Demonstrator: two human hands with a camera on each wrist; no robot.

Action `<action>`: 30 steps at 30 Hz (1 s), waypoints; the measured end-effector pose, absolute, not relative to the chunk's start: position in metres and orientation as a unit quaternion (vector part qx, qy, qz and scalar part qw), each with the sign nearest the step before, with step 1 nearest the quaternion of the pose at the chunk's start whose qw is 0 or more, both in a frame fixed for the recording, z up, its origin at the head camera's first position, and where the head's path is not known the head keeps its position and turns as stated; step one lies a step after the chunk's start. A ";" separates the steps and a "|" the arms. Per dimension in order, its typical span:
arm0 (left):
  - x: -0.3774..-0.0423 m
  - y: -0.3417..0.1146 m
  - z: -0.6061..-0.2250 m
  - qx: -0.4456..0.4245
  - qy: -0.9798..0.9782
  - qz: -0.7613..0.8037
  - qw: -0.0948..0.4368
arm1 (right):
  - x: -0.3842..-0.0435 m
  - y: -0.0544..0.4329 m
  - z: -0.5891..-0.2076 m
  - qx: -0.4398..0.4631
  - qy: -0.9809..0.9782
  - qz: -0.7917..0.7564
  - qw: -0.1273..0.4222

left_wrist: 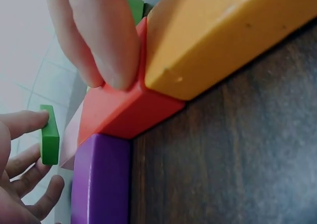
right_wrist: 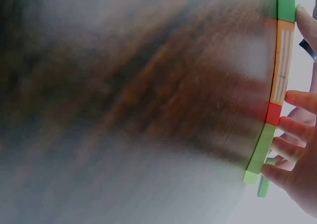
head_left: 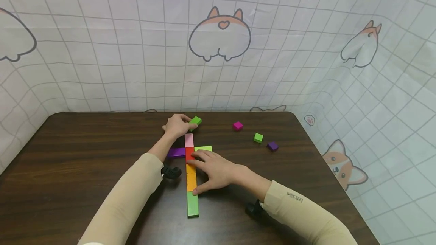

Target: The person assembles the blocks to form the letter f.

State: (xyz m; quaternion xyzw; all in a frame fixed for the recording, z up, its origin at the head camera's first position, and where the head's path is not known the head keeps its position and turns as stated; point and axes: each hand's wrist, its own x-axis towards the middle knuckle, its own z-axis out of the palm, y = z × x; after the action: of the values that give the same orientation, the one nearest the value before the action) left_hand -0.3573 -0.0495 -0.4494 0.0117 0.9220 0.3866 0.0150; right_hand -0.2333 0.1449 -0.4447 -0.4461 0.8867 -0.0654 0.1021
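Note:
My left hand [head_left: 177,126] pinches a small green block [head_left: 196,120] between thumb and fingers, just beyond the far end of a cross of coloured blocks. In the left wrist view that green block [left_wrist: 50,140] is held up past the pink block. The cross's long line runs from the pink block [head_left: 189,140] through a red block [head_left: 189,154] and an orange block [head_left: 191,179] to a green block [head_left: 192,204] nearest me. A purple block [head_left: 176,153] and a light green block [head_left: 204,148] form its arms. My right hand [head_left: 218,169] spreads over the cross, fingertips on the red block, thumb by the orange block's near end.
Toward the back right of the dark wooden table [head_left: 85,169] lie a magenta block [head_left: 237,126], a small green block [head_left: 258,138] and a dark purple block [head_left: 272,146]. A white gridded curtain [head_left: 143,48] with printed animals stands behind the table and along its right side.

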 end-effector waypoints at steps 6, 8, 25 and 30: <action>-0.359 -0.046 -0.451 0.009 0.926 0.378 0.025 | -0.232 0.145 -0.443 -0.442 0.888 -0.065 0.109; -0.360 -0.046 -0.452 0.009 0.927 0.375 0.027 | -0.232 0.145 -0.443 -0.439 0.889 -0.063 0.113; -0.363 -0.046 -0.452 0.027 0.937 0.347 0.039 | -0.233 0.145 -0.444 -0.436 0.890 -0.067 0.118; -0.361 -0.047 -0.450 0.028 0.936 0.347 0.046 | -0.232 0.146 -0.443 -0.434 0.890 -0.067 0.120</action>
State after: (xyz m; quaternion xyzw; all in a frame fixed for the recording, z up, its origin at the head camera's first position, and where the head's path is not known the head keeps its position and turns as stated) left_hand -0.3614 -0.0471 -0.4495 0.0278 0.9363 0.3469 0.0464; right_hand -0.2323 0.1455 -0.4433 -0.4340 0.8904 -0.0671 0.1195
